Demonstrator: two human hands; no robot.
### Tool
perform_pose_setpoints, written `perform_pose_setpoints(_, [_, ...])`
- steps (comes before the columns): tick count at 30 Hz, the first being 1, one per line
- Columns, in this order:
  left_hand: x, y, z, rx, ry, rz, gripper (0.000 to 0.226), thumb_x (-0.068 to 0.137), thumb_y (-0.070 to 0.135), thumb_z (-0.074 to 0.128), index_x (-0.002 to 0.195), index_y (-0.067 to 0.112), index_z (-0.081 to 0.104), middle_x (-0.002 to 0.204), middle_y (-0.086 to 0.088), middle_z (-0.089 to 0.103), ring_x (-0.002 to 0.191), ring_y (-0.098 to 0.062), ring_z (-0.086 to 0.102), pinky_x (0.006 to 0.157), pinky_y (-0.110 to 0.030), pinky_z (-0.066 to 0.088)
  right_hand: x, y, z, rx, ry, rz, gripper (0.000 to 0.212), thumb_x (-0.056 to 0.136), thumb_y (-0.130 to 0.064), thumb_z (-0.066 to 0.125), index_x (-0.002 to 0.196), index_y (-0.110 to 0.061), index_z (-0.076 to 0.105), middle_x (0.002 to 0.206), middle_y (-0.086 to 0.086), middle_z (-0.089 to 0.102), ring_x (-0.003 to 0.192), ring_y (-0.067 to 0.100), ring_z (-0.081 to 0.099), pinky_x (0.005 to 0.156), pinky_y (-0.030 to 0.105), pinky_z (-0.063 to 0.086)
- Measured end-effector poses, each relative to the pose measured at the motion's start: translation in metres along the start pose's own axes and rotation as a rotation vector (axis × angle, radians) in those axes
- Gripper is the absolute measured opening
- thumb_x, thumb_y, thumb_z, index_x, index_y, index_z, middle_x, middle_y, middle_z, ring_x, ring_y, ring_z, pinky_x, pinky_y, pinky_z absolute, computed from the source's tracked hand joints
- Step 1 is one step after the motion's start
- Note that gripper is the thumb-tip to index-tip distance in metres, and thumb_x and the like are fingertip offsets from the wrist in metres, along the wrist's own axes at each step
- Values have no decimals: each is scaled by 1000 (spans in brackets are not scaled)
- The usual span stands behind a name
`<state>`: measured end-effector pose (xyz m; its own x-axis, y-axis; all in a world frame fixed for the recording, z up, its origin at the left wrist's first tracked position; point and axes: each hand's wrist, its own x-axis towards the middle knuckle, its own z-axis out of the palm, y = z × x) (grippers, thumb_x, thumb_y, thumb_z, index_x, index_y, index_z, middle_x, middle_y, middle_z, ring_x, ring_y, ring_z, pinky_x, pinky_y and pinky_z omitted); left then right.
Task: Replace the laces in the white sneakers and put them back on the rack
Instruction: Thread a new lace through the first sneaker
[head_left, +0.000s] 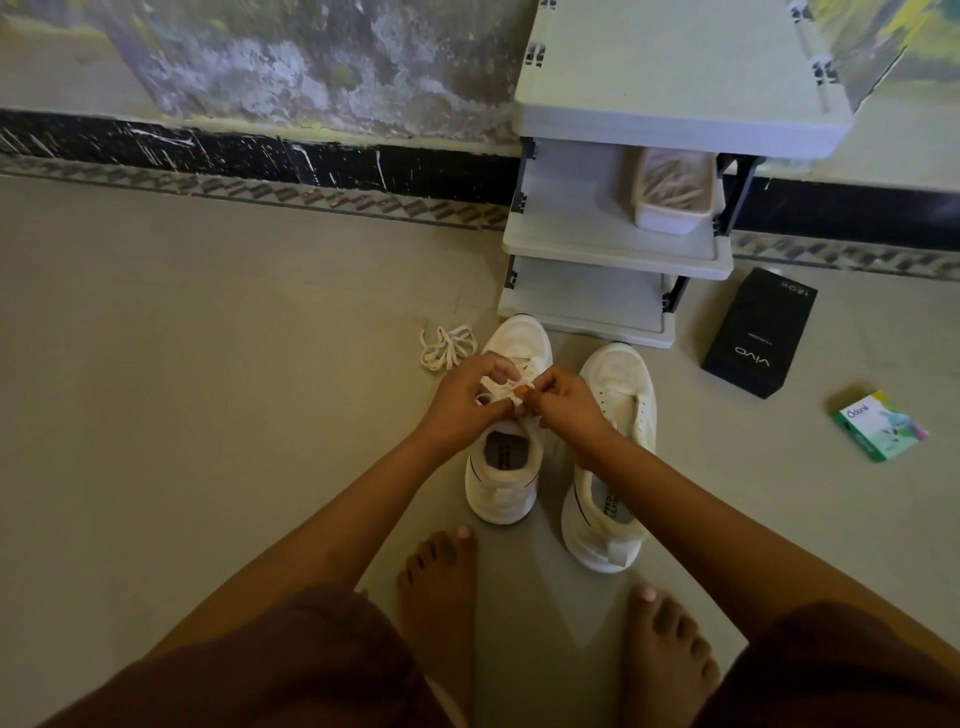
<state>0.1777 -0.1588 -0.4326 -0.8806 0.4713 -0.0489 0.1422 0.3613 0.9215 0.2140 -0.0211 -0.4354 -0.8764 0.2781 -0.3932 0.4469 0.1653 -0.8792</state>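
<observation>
Two white sneakers stand side by side on the floor, toes toward the white rack (613, 244). Over the left sneaker (506, 478) my left hand (465, 400) and my right hand (563, 402) meet, each pinching part of the white lace (501, 391) threaded in that shoe. The right sneaker (613, 467) has no lace showing in its eyelets, and my right forearm crosses it. A loose bundle of white lace (448, 347) lies on the floor just left of the left sneaker's toe.
A white tub of laces (672, 192) sits on the rack's middle shelf. A black phone box (759, 332) and a small green box (880, 426) lie on the floor to the right. My bare feet (441, 587) stand behind the sneakers.
</observation>
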Motion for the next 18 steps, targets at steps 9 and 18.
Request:
perform_pose_setpoints(9, [-1, -8, 0, -152, 72, -44, 7, 84, 10, 67, 82, 16, 65, 81, 7, 65, 74, 4, 59, 70, -10, 46, -5, -5, -9, 217, -118, 80, 19, 88, -8, 58, 106, -12, 61, 94, 9, 64, 86, 18, 61, 69, 21, 51])
perform_pose_setpoints(18, [-9, -16, -11, -230, 196, -210, 16, 85, 5, 65, 75, 15, 61, 80, -2, 66, 79, -12, 62, 76, -23, 51, -8, 1, -15, 164, -25, 5, 3, 85, -8, 66, 86, -6, 67, 93, 10, 66, 84, 16, 63, 71, 21, 55])
